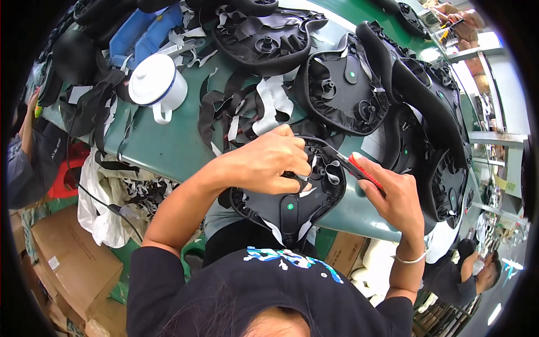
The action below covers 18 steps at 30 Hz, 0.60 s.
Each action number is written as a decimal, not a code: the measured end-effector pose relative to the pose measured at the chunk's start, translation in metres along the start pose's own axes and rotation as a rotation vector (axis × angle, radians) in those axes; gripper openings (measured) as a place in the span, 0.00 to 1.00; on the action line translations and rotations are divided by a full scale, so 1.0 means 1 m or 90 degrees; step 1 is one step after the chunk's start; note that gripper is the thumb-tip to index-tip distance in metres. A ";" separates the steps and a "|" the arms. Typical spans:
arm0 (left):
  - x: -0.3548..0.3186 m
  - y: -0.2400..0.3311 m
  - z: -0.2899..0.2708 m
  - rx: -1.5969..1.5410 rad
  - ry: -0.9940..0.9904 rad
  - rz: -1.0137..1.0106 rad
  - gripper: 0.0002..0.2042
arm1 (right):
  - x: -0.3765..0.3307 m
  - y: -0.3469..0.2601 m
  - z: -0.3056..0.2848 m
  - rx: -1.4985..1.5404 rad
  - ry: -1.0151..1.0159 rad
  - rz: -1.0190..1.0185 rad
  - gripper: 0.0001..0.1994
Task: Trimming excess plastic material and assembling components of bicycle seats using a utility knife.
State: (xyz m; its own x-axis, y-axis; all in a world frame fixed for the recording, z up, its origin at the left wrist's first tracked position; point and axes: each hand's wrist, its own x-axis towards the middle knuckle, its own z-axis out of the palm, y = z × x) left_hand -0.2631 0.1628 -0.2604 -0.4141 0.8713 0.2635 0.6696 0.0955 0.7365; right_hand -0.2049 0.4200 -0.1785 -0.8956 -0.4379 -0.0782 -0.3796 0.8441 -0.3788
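Observation:
A black upholstered panel (261,205) with a green dot lies at the table's near edge, against my body. Gathered black fabric (320,147) runs round its rim. My left hand (269,163) is closed over the panel's far left part, its fingers pinching the black fabric. My right hand (396,196) grips a red-and-black-handled utility knife (364,173). The knife's thin tip points up and left to the fabric rim at the panel's far right. Whether the blade touches the cloth is too small to tell. Black and white fabric scraps (272,101) lie just beyond my left hand.
More black upholstered panels (342,84) crowd the far and right sides of the green table (151,149). A white lidded mug (157,84) and blue bins (140,36) stand at the left. Cardboard boxes (73,253) lie lower left. Other people are at the left and right edges.

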 end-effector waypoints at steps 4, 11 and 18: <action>0.003 -0.002 -0.006 -0.137 0.078 -0.013 0.13 | 0.010 0.000 -0.001 -0.143 -0.041 -0.080 0.24; -0.007 -0.026 -0.043 -0.637 0.605 0.154 0.19 | -0.041 -0.014 0.016 -0.151 -0.059 0.034 0.27; 0.039 0.028 -0.028 0.266 0.205 -0.051 0.14 | -0.066 -0.031 0.037 -0.148 0.020 0.158 0.29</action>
State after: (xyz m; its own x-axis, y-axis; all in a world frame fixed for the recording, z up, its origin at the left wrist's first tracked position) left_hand -0.2778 0.1863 -0.2123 -0.5980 0.6676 0.4435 0.7897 0.3959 0.4687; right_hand -0.1255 0.4112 -0.1953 -0.9726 -0.2035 -0.1122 -0.1884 0.9732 -0.1317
